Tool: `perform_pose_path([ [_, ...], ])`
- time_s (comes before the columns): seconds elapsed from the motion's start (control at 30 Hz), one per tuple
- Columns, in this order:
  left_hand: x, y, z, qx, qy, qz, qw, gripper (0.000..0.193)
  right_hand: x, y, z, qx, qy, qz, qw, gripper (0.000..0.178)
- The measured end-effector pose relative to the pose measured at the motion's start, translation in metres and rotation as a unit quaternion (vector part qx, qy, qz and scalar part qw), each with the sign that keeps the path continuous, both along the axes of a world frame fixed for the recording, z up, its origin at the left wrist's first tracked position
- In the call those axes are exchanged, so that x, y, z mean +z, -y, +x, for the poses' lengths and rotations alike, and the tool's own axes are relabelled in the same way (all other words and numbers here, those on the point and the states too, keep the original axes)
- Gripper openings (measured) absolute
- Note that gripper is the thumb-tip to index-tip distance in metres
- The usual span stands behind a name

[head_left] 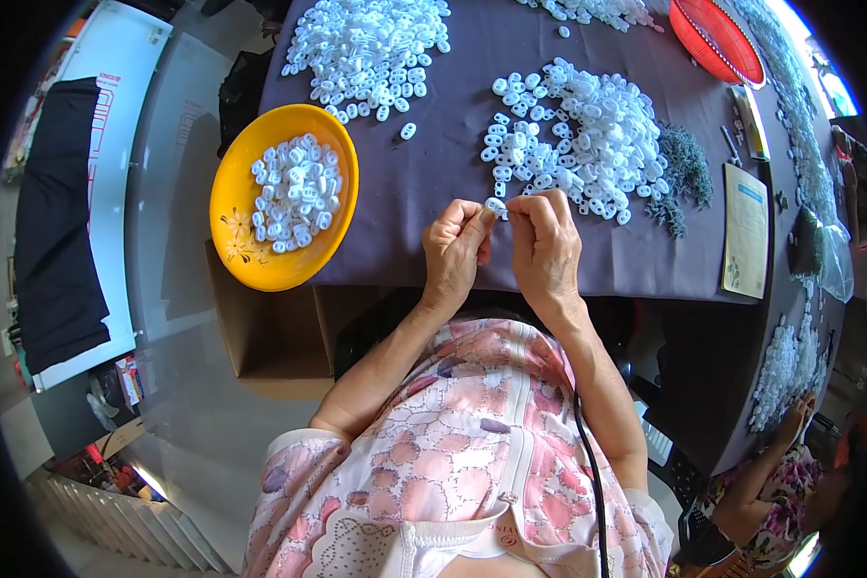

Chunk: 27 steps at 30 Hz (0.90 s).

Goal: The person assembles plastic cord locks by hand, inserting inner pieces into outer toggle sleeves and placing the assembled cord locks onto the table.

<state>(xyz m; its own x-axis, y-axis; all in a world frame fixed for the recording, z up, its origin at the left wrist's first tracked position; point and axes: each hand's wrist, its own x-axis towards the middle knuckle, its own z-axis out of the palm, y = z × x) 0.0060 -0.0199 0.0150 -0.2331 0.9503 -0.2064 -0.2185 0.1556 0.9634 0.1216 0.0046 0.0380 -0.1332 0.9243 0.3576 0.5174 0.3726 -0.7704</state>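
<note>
Patterned top [453,453]; left hand [453,252] pinches white piece [496,205]; right hand [546,249] angled inward, fingers [538,210] narrow.

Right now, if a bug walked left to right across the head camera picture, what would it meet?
Black cloth → yellow bowl → the person's left hand → small white piece → the person's right hand → grey-green tangle → tan packet → another person's hand.
</note>
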Motion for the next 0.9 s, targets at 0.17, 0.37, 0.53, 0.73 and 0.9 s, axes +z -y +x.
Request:
perform_pose_path([
  [0.17, 0.001, 0.000, 0.002, 0.005, -0.004, 0.005, 1.000, 0.018, 0.005, -0.001, -0.001, -0.024, 0.083, 0.026, 0.996, 0.005],
  [0.37, -0.008, 0.002, 0.004, 0.008, -0.030, 0.050, 0.998, 0.017, 0.010, 0.001, -0.005, -0.013, 0.176, 0.043, 0.983, 0.006],
  [0.53, -0.009, 0.003, 0.007, 0.012, -0.089, 0.071, 0.993, 0.015, 0.012, 0.003, -0.006, -0.018, 0.165, -0.044, 0.985, 0.009],
  [0.73, -0.012, 0.003, 0.008, 0.013, -0.139, 0.105, 0.985, 0.013, 0.012, 0.001, -0.004, -0.014, 0.148, -0.058, 0.987, 0.010],
  [0.9, -0.013, 0.004, 0.009, 0.015, -0.159, 0.115, 0.980, 0.013, 0.014, 0.001, -0.003, -0.014, 0.127, -0.067, 0.989, 0.010],
])
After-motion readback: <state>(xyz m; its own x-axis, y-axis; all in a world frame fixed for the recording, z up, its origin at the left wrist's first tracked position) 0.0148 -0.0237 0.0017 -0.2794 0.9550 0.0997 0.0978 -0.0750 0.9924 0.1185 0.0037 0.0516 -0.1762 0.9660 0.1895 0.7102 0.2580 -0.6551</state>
